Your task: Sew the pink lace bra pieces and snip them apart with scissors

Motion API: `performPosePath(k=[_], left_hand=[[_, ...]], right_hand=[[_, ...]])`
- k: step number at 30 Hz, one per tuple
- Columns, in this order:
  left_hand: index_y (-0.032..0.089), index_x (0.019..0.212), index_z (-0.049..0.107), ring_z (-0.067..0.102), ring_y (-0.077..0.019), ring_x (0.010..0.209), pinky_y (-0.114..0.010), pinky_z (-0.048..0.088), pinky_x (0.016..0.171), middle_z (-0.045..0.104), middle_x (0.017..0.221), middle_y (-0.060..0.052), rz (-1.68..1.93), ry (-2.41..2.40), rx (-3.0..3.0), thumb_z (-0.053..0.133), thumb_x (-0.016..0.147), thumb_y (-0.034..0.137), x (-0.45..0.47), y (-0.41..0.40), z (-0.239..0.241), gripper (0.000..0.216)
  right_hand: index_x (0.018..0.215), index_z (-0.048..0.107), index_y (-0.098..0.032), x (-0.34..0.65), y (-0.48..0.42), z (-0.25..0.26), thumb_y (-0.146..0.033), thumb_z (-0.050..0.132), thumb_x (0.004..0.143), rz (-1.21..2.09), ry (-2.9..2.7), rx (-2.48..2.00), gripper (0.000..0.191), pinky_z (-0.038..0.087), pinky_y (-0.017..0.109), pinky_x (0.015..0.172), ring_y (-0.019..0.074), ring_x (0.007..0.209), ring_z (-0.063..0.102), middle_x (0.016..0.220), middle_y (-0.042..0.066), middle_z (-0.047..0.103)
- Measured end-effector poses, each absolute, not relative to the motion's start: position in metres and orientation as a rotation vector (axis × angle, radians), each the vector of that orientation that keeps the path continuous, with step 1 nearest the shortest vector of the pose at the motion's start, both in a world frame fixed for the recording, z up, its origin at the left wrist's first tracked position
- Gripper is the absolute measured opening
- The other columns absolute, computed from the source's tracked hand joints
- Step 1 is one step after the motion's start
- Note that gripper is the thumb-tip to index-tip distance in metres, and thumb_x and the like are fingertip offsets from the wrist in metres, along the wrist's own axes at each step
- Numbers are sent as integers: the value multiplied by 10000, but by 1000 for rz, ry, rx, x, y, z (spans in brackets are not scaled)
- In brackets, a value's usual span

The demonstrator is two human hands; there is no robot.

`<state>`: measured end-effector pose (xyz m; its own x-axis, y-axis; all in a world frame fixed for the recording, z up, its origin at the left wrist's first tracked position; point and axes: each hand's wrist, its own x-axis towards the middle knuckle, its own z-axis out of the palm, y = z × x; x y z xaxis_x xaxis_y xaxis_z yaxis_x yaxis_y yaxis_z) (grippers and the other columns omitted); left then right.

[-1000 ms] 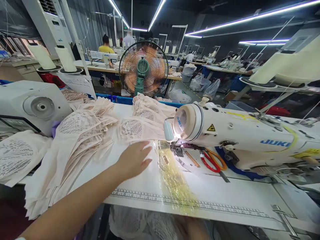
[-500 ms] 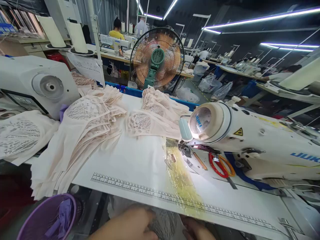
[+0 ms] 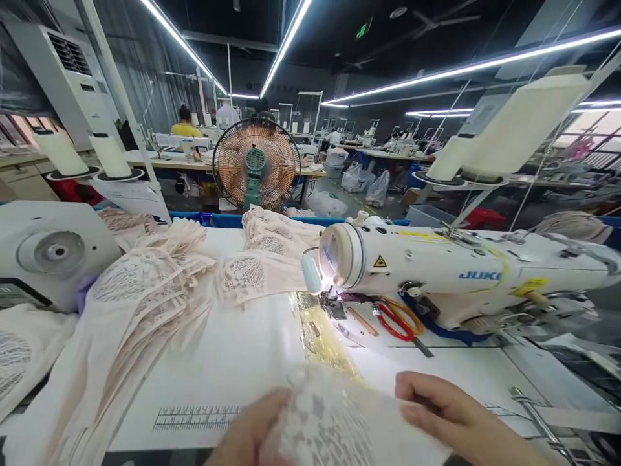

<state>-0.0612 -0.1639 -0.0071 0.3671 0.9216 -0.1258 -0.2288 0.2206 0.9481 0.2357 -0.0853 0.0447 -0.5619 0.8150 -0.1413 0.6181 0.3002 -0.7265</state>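
Two hands, left [image 3: 255,430] and right [image 3: 444,411], stand apart with one lace cup [image 3: 334,421] between them.
Blurred as it is, the left looks clamped on the cup's near side; the right's fingers curl against its plain far end, though whether they pinch it I can't tell. To my eye it should handle light, limp and soft, its open pattern easy to snag, so the plain cloth edges seem the safest hold. Scissors [image 3: 395,320] lie ahead of the right hand, below the machine [image 3: 412,259]; a pile [image 3: 130,291] slumps left of the left.

Bright tube lights [image 3: 286,48] under dark ceiling [image 3: 334,26]
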Motion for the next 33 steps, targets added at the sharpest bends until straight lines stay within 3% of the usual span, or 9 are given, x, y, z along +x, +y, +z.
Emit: performPosePath(k=[2, 5, 9, 14, 17, 19, 22, 27, 33], left_hand=[[184, 1246, 520, 593, -332, 1034, -450, 447, 919, 632, 1143, -121, 1081, 852, 988, 589, 709, 647, -81, -148, 19, 712], [159, 1236, 512, 573, -320, 1075, -425, 452, 920, 625, 1158, -129, 1081, 1096, 1145, 547, 733, 639, -109, -107, 37, 697], [172, 1270, 480, 527, -327, 1143, -439, 442, 926, 594, 1216, -127, 710, 1683, 1682, 575, 732, 539, -143, -60, 35, 657], [124, 1238, 497, 519, -343, 1138, -492, 434, 918, 567, 1205, -176, 376, 2228, 2355, 493, 826, 335, -146, -47, 41, 462], [139, 1114, 570, 560, -276, 1082, -434, 459, 922, 613, 1132, -146, 512, 1965, 2645, 386, 880, 237, -103, -51, 40, 314], [164, 1070, 588, 594, -219, 1019, -371, 496, 885, 645, 1087, -105, 460, 1555, 2716, 316, 894, 167, -65, -52, 31, 324], [132, 1169, 543, 541, -202, 1120, -346, 467, 949, 586, 1219, -121, 435, 1169, 2721, 326, 907, 176, -23, -43, 10, 343], [44, 1274, 458, 483, -286, 1175, -447, 409, 999, 532, 1275, -187, 361, 1247, 2775, 415, 909, 320, -10, -25, -10, 459], [133, 1182, 549, 538, -265, 957, -404, 479, 789, 595, 1066, -116, 187, 1429, 2803, 432, 896, 415, -5, -27, -3, 419]], right_hand=[[802, 557, -204, 224, -70, 35, -423, 417, 895, 1059, -2369, -1257, 277, 445, 232, 591, 155, 674, 545, 723, 7, 585], [973, 554, -216, 199, -51, 16, -207, 376, 895, 571, -2533, -1302, 195, 455, 230, 627, 144, 721, 575, 829, 12, 625], [811, 583, -185, 165, -34, -5, -36, 429, 785, 235, -2551, -1384, 215, 430, 303, 712, 198, 810, 565, 877, 66, 627], [769, 604, -169, 144, -32, -15, 2, 482, 774, 35, -2476, -1472, 210, 398, 376, 810, 264, 962, 525, 1037, 128, 607], [891, 625, -160, 140, -39, -22, 8, 489, 776, -1, -2458, -1485, 245, 433, 359, 765, 250, 887, 556, 946, 122, 631], [995, 621, -152, 138, -41, -28, -16, 480, 800, 0, -2456, -1450, 276, 447, 362, 808, 250, 946, 561, 1025, 125, 636], [1115, 600, -119, 137, -41, -39, -82, 450, 847, 22, -2445, -1378, 310, 418, 380, 947, 247, 1097, 528, 1159, 129, 618], [1256, 519, -58, 145, -36, -52, -78, 380, 832, 62, -2420, -1268, 447, 396, 394, 1026, 233, 1215, 475, 1291, 141, 553], [1199, 572, -75, 166, -54, -54, -115, 362, 840, 112, -2423, -1149, 418, 440, 411, 1002, 240, 1207, 495, 1272, 151, 569]])
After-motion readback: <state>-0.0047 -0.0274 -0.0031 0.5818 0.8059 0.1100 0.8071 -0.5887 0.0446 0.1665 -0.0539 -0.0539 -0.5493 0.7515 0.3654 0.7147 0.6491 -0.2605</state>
